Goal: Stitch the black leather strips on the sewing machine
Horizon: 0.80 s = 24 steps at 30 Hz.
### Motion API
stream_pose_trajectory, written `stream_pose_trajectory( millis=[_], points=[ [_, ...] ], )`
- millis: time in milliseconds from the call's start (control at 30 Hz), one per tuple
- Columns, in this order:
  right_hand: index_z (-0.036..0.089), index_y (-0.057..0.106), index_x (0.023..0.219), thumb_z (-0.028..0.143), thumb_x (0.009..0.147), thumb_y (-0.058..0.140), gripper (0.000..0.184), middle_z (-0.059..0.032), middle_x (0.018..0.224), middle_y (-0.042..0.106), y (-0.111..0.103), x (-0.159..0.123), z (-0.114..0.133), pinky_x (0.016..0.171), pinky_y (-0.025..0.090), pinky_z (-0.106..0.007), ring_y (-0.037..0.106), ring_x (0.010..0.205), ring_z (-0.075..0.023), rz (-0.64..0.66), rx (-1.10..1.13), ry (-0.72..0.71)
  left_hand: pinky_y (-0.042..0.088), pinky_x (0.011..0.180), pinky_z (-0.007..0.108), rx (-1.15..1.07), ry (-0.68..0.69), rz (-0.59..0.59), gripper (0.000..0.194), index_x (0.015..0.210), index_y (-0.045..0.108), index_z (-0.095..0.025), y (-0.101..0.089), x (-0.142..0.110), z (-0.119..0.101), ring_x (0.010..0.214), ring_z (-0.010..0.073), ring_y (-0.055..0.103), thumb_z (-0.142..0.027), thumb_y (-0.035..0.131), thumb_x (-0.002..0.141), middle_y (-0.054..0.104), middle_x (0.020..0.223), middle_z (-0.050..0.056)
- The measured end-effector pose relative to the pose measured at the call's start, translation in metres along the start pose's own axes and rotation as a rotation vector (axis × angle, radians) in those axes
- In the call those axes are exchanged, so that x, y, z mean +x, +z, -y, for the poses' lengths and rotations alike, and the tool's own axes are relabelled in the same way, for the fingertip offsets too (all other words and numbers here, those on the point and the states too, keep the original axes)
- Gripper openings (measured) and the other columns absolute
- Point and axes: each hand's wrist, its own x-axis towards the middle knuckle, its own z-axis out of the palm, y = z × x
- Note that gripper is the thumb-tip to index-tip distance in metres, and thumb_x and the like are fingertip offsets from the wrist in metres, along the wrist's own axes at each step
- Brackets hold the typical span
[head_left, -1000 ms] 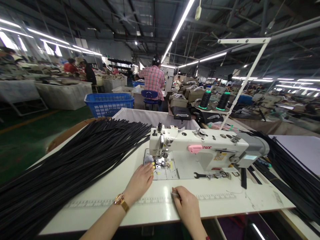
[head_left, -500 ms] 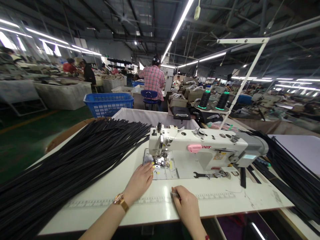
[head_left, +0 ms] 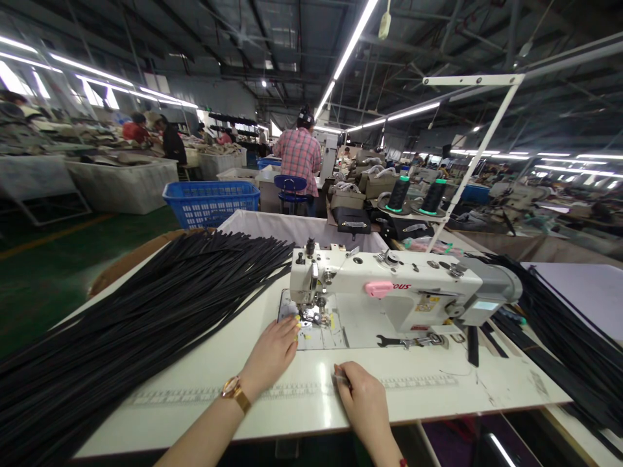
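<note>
My left hand lies with its fingers stretched out on the bed of a white sewing machine. Its fingertips touch the metal plate just beside the presser foot, and whatever may lie under them is hidden. By the table's front edge, my right hand is curled closed over the printed ruler scale. A small dark thing shows between its thumb and fingers, too little of it to name.
Long black strips cover the table's left side; more black strips lie at the right. A wrench rests by the machine. Two black thread cones stand behind. A blue basket and a seated person are beyond.
Both hands stay where they were. The seated person ahead has shifted slightly, with the left arm drawn in.
</note>
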Motion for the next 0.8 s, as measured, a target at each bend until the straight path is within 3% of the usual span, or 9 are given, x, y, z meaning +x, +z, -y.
stream_pose_trajectory(
  millis=[800],
  points=[
    [0.022,0.059,0.08,0.028,0.095,0.042,0.023,0.0005,0.073,0.065,-0.0025,0.0007,0.0027,0.058,0.034,-0.025,0.061,0.064,-0.0151,0.013,0.002,0.016,0.04,0.108,0.052,-0.004,-0.013,0.009,0.038,0.13,0.056,-0.018,-0.0022,-0.0004,-0.002,0.129,0.026,0.047,-0.022,0.043,0.095,0.052,0.139,0.007]
  ],
)
